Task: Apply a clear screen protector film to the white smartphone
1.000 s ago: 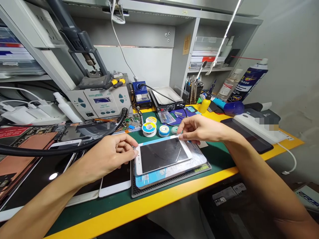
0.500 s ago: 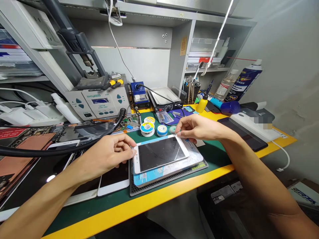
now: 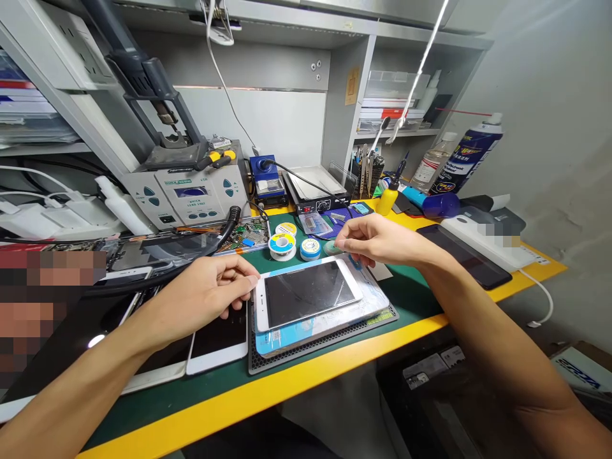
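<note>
White-framed phone [image 3: 310, 293] lies face up on the blue-and-white slab [image 3: 289, 341], inset from its right edge. Your left hand [image 3: 205, 293]: thumb and forefinger close together by the far left corner; grip unclear. Your right hand [image 3: 380, 241]: fingertips pinched shut near the far right corner, nothing visible held. Spools [image 3: 282, 246] crowd beyond; bare green mat [image 3: 415, 293] opens rightward, yellow table edge [image 3: 287, 387] nearest you.

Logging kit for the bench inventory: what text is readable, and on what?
"QUICK": grey station, above and below its display.
"LEAD FREE": same station, under the display; the model number is too blurred to trust.
Box, lower right: large letters, spelling unclear.
Too small or blurred: aerosol can, clear bottle, blue-rimmed tub, blue-and-white pack under the phone.
</note>
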A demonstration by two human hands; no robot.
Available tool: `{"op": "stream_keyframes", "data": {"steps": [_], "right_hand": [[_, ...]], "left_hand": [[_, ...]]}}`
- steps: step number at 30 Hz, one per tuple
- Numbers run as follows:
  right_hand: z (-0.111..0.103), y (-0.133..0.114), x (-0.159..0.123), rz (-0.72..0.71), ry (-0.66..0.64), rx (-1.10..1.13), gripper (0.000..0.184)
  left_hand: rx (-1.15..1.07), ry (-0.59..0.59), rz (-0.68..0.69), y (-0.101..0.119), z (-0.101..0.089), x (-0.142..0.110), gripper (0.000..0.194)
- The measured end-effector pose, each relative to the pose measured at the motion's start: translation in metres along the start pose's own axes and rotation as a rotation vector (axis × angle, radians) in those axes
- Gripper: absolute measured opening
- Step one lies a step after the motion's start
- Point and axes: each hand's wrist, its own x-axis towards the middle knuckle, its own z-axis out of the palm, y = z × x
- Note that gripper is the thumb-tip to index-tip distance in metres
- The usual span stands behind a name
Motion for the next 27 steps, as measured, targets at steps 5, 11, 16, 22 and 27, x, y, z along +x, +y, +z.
{"op": "stream_keyframes", "data": {"steps": [5, 11, 16, 22, 27], "right_hand": [[-0.0011, -0.0004, -0.0016, -0.006, -0.006, -0.032, 0.022], [-0.0014, 0.0005, -0.0017, -0.018, -0.005, -0.050, 0.027], [-0.0023, 0.0011, -0.0017, -0.025, -0.021, -0.065, 0.026], [-0.0023, -0.0022, -0.0029, -0.015, -0.018, -0.065, 0.026], [-0.0019, -0.0050, -0.0039, -0.020, -0.033, -0.065, 0.026]], "left_hand": [[-0.010, 0.015, -0.005, 0.0029, 0.0004, -0.0022, 0.032], [0.002, 0.017, 0.000, 0.0014, -0.0006, -0.0009, 0.029], [0.026, 0.031, 0.031, 0.0037, -0.0014, -0.0025, 0.031], [0.040, 0.068, 0.075, 0.0067, -0.0006, -0.0049, 0.042], [0.075, 0.059, 0.119, 0.0039, 0.0000, -0.0035, 0.047]]}}
